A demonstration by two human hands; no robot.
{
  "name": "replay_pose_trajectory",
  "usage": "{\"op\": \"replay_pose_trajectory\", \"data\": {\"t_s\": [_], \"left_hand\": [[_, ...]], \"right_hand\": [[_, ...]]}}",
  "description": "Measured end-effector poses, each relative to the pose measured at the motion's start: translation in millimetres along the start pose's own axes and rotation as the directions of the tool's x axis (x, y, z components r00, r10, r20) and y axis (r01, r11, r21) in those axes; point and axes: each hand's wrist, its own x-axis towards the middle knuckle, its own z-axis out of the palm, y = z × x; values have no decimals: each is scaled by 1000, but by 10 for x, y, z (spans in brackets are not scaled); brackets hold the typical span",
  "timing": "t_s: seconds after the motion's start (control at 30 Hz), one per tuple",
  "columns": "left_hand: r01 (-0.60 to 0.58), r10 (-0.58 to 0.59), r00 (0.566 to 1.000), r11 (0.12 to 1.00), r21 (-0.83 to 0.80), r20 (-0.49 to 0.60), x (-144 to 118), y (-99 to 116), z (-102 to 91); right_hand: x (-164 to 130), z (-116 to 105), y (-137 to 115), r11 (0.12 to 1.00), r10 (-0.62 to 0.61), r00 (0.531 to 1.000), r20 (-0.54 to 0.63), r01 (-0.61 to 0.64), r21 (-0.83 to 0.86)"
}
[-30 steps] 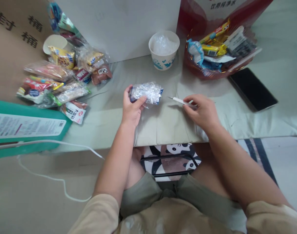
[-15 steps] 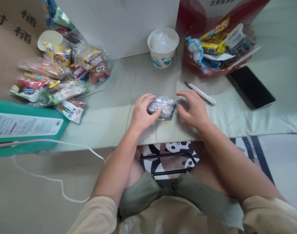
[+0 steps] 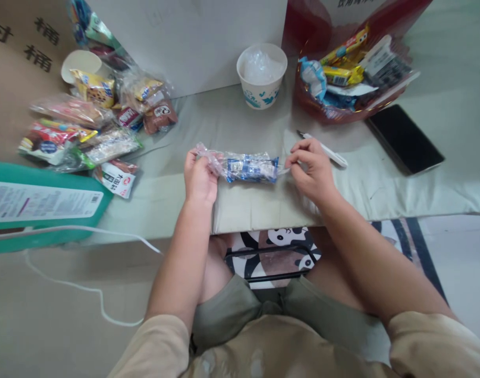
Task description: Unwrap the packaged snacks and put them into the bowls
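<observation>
The left hand (image 3: 201, 181) and right hand (image 3: 312, 170) each have a grip clamped on 1 end of clear, crinkly plastic film (image 3: 211, 159). The small, rectangular blue packet (image 3: 253, 169) lies between them, seemingly partly exposed; film not yet off.

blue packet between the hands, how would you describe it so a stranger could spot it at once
On the pale cloth-covered table, find the paper cup by the white panel. Nearer the person, between the left hand and right hand, is the blue packet. Blue inside crinkled clear plastic, it differs from the slim white tool by the right hand.
</observation>
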Motion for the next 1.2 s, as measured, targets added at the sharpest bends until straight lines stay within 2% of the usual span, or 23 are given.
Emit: {"op": "replay_pose_trajectory", "data": {"t_s": [0.13, 0.23, 0.33, 0.4, 0.47, 0.57, 0.63, 0.73, 0.83, 0.9, 1.0, 1.07, 1.13, 1.2], "left_hand": [[-26, 25, 996, 1000, -16, -87, 80, 69, -110], [-128, 128, 991, 992, 17, -24, 67, 110, -182], [-275, 236, 953, 938, 210, 191, -16, 122, -213], [-350, 246, 922, 858, 376, 299, -77, 112, -218], [-357, 235, 926, 802, 479, 297, -113, 97, -222], [-290, 212, 955, 816, 500, 208, -114, 98, -240], [-244, 184, 968, 846, 475, 169, -107, 127, -249], [-206, 162, 976, 905, 373, 148, -131, 203, -235], [-161, 134, 984, 953, 256, 117, -166, 268, -197], [-130, 120, 991, 962, 242, 56, -153, 279, -176], [-125, 136, 990, 961, 247, -29, -75, 243, -175], [-110, 124, 992, 955, 274, -32, -24, 207, -198], [-63, 61, 998, 940, 336, 15, -12, 187, -235], [4, -56, 992, 905, 426, 111, -50, 202, -282]], "right_hand": [[-12, -191, 167, 993, 77, 992, -100, -85, -80], [-41, -270, 192, 984, 70, 987, -142, -92, -151], [-78, -242, 93, 987, -23, 999, -45, 16, -159], [-96, -195, 0, 980, -68, 997, 44, 75, -182], [-109, -167, -83, 975, -95, 992, 84, 110, -196], [-134, -183, -175, 970, -179, 980, 84, 190, -152], [-163, -205, -214, 953, -272, 955, 121, 284, -104], [-213, -218, -250, 924, -358, 888, 288, 381, -27], [-238, -236, -291, 929, -315, 822, 475, 370, -25], [-235, -266, -336, 922, -287, 763, 580, 384, -48], [-219, -310, -408, 914, -231, 704, 671, 393, -98], [-218, -315, -435, 917, -148, 721, 676, 356, -179], [-231, -293, -433, 907, -61, 778, 625, 304, -290], [-255, -251, -409, 888, -4, 841, 541, 251, -385]]}}
